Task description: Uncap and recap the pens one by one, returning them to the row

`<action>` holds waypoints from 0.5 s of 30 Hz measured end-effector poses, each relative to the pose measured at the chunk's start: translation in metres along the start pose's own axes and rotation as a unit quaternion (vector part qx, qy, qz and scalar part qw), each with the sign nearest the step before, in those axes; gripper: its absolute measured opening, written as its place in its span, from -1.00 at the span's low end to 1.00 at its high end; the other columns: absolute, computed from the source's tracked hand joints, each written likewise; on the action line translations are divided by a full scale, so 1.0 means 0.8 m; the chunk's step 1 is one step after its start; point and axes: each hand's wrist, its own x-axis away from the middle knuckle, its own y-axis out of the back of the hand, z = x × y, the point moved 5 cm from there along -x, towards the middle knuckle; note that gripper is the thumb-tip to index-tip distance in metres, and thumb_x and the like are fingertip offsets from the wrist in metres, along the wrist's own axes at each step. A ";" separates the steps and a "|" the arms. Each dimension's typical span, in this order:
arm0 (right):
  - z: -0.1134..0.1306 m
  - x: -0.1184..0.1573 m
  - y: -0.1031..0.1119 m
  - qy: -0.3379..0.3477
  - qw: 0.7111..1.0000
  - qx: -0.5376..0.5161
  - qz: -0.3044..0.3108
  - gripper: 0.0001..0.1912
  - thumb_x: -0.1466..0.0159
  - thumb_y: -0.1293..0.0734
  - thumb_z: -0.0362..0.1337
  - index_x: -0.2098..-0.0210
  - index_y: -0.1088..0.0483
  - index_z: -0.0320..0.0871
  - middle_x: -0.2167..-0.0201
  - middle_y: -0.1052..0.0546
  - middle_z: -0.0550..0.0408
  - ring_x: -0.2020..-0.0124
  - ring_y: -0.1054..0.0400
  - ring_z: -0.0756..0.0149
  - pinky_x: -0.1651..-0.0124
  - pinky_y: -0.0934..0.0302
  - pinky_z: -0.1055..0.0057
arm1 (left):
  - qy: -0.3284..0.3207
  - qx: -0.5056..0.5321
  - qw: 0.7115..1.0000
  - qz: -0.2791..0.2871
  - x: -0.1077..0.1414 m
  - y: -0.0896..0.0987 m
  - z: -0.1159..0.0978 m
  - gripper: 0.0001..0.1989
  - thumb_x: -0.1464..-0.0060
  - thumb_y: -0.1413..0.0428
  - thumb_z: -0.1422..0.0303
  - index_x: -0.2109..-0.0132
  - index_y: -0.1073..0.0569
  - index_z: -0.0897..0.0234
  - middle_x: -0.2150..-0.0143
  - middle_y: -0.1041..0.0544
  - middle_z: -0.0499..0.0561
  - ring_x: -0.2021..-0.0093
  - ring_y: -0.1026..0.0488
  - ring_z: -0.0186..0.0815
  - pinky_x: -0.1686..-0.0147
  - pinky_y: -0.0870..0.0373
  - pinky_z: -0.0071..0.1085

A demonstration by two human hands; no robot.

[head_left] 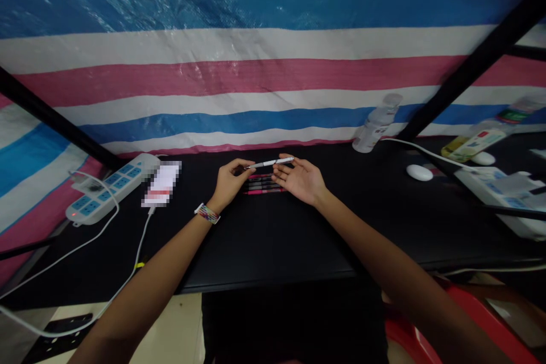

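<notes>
Nearest to us we see a red plastic chair (464, 318) at the lower right and a pale floor (183, 324) under the front edge of the black tabletop (273, 239). A white cable (128, 273) runs across the left part of the tabletop and down over its edge.

Further on, both our arms reach to the middle of the tabletop. The left hand (230, 182) wears one multicoloured woven wristband (207, 214), and its fingers pinch the dark tip of one slim white pen (271, 163). The right hand (301, 179) is palm up with the fingers loosely spread, and the fingertips touch the other part of the pen. So the pen is held level in the air between the two hands, just above a small row of pink and black pens (264, 183) lying side by side on the tabletop; we count about four, but the hands hide a part of them.

At the left lies one white power strip with blue sockets (113, 187) with a small red light, and beside it one blurred white object (162, 183). At the right we see one white oval computer mouse (419, 172), a second white power strip (503, 187), one clear plastic bottle (377, 123) and one bottle of yellow liquid (473, 145) with a label too small to read.

Behind everything hangs a woven plastic sheet with blue, white and pink stripes (256, 40), crossed by black metal bars (478, 62).
</notes>
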 end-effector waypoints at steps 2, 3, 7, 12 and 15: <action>0.001 0.002 -0.003 -0.008 1.000 -0.007 0.000 -0.58 -0.27 -0.40 0.03 -0.03 -0.57 -0.01 0.13 -0.65 -0.10 -0.03 -0.50 -0.05 -0.22 -0.41 -0.09 | 0.002 0.000 1.000 -0.003 0.000 0.001 0.000 -0.80 -0.15 -0.40 0.22 0.11 -0.74 0.19 0.17 -0.75 0.06 0.26 -0.61 -0.22 0.17 -0.58 -0.27; 0.001 0.002 -0.003 -0.010 1.000 -0.008 -0.001 -0.56 -0.28 -0.39 0.04 -0.06 -0.57 -0.02 0.13 -0.65 -0.10 -0.03 -0.51 -0.04 -0.23 -0.40 -0.09 | 0.000 -0.001 1.000 -0.004 0.000 0.000 0.000 -0.80 -0.16 -0.40 0.23 0.11 -0.74 0.19 0.16 -0.75 0.06 0.25 -0.62 -0.22 0.16 -0.58 -0.27; 0.003 0.001 -0.001 0.000 1.000 0.004 -0.013 -0.63 -0.25 -0.42 0.01 0.03 -0.57 -0.01 0.18 -0.64 -0.10 -0.01 -0.50 -0.07 -0.21 -0.40 -0.10 | -0.010 -0.011 1.000 0.004 0.001 -0.001 -0.002 -0.81 -0.18 -0.39 0.23 0.11 -0.74 0.19 0.14 -0.75 0.07 0.20 -0.63 -0.20 0.11 -0.60 -0.24; -0.001 -0.003 0.001 0.008 1.000 0.009 -0.011 -0.67 -0.22 -0.44 0.00 0.10 -0.54 -0.02 0.23 -0.61 -0.10 0.01 -0.49 -0.06 -0.22 -0.39 -0.11 | -0.010 -0.016 1.000 0.008 0.001 -0.002 0.000 -0.81 -0.18 -0.39 0.22 0.11 -0.74 0.19 0.13 -0.76 0.08 0.21 -0.63 -0.19 0.11 -0.59 -0.23; -0.002 -0.004 0.001 0.006 1.000 0.008 -0.016 -0.60 -0.26 -0.40 0.07 0.04 -0.54 -0.02 0.21 -0.61 -0.11 -0.01 -0.49 -0.07 -0.22 -0.40 -0.11 | -0.008 -0.016 1.000 0.006 0.000 -0.002 0.001 -0.81 -0.17 -0.39 0.22 0.11 -0.74 0.18 0.14 -0.76 0.07 0.22 -0.62 -0.20 0.13 -0.59 -0.23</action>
